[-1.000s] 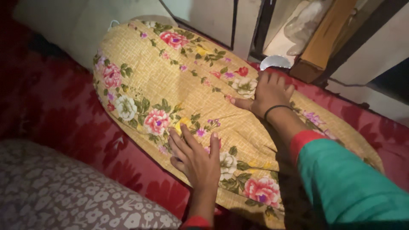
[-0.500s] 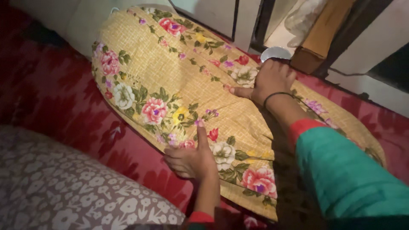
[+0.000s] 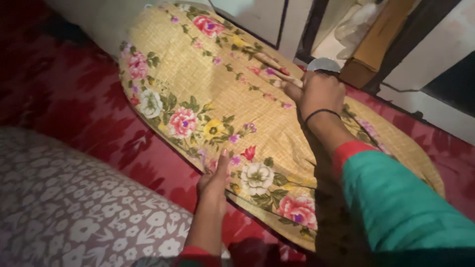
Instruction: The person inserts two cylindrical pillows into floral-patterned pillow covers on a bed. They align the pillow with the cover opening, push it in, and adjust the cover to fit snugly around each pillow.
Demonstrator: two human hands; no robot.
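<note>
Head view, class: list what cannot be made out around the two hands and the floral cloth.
- Left hand: its fingers curl under the floral cloth edge, so the grip is hidden.
- Right hand: closed at the far cloth edge; its fingertips are hidden by the knuckles.
- Round silvery thing: half hidden behind the right hand; kind unclear.
- Cloth's near end: covered by the green sleeve and shadow.

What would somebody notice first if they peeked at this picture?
First the big yellow pillow with pink and white flowers, lying slantwise on the red sheet. The left hand grips its near edge, and the right hand, with a black band at the wrist, holds its far edge. A grey flowered pillow fills the lower left corner.
</note>
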